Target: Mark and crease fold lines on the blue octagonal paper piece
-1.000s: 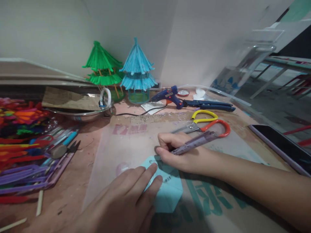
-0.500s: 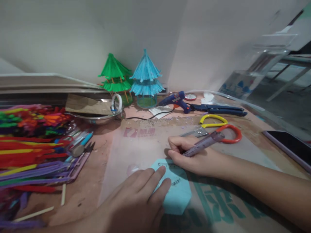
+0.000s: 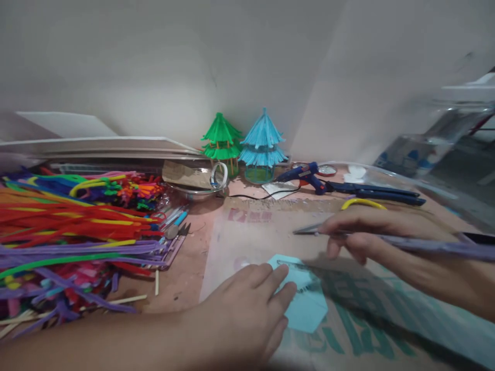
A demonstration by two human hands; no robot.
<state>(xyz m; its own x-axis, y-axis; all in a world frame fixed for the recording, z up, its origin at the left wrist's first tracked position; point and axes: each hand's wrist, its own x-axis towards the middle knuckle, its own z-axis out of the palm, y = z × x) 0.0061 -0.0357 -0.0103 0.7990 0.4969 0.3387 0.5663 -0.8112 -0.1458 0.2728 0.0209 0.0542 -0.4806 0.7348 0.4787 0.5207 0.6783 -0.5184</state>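
A flat light blue paper hexagon [image 3: 307, 309] lies low in the middle. A long purple plastic pen [image 3: 433, 246] sits nearly level at the right.

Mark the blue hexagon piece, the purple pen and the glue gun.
blue hexagon piece [image 3: 309, 313]: head view, its uncovered face
purple pen [image 3: 433, 246]: head view, middle of barrel
glue gun [image 3: 305, 173]: head view, blue body

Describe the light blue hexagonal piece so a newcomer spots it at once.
Start at the translucent plastic sheet on the pinkish table. Toward its near side lies the flat light blue hexagonal piece, pinned by the fingertips of the left hand. Unlike the upright blue pagoda model by the wall, it lies flat and six-sided.
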